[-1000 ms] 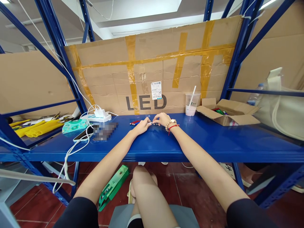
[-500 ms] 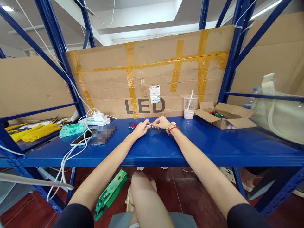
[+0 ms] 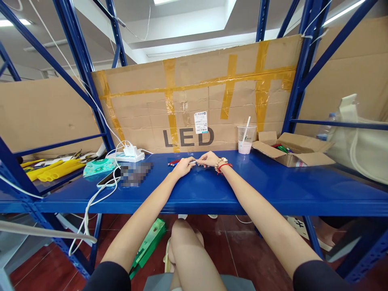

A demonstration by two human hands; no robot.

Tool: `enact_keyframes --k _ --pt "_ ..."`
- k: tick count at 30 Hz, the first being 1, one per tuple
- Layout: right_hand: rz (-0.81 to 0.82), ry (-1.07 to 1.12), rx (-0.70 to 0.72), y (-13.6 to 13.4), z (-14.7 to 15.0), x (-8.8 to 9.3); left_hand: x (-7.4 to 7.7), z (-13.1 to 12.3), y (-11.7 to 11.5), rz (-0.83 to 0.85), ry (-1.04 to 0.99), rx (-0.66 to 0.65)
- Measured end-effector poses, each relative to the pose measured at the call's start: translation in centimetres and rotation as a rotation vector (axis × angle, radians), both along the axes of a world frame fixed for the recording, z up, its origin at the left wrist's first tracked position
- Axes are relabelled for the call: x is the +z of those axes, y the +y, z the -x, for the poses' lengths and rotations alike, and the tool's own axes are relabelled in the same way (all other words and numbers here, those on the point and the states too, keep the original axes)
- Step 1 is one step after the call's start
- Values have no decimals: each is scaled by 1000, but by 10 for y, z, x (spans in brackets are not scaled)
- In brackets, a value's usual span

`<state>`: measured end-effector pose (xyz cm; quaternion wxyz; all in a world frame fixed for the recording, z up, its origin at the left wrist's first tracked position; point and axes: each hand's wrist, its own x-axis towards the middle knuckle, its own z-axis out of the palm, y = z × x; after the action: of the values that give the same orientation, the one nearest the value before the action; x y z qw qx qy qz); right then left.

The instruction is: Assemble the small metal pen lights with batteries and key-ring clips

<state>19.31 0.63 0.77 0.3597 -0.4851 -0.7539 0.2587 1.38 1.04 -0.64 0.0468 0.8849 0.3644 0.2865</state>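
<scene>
My left hand (image 3: pixel 183 167) rests over the blue shelf top (image 3: pixel 200 194), fingers closed on a slim white pen-like piece (image 3: pixel 192 162). Close on its right is my right hand (image 3: pixel 208 159), wearing a beaded bracelet and a red cord. Its fingers are pinched together near the white piece's end; what they hold is too small to make out. Several thin red and dark pens (image 3: pixel 173 163) lie just beyond my left hand, partly covered by it.
An open cardboard box (image 3: pixel 292 151) with coloured pens stands right, beside a plastic cup (image 3: pixel 245 138) with a straw. Left are a power strip (image 3: pixel 131 153), a phone (image 3: pixel 109 178), a teal packet (image 3: pixel 100 166) and white cables (image 3: pixel 91 200). Taped cardboard (image 3: pixel 145 113) stands behind.
The whole view has shifted slightly right and down. Both hands stay together at the same spot on the shelf, with the fingers only slightly changed.
</scene>
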Motion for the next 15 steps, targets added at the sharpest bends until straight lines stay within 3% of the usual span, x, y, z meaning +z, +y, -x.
enact_keyframes --k 15 --pt "-13 49 15 1 1 -4 3 -3 -12 9 74 132"
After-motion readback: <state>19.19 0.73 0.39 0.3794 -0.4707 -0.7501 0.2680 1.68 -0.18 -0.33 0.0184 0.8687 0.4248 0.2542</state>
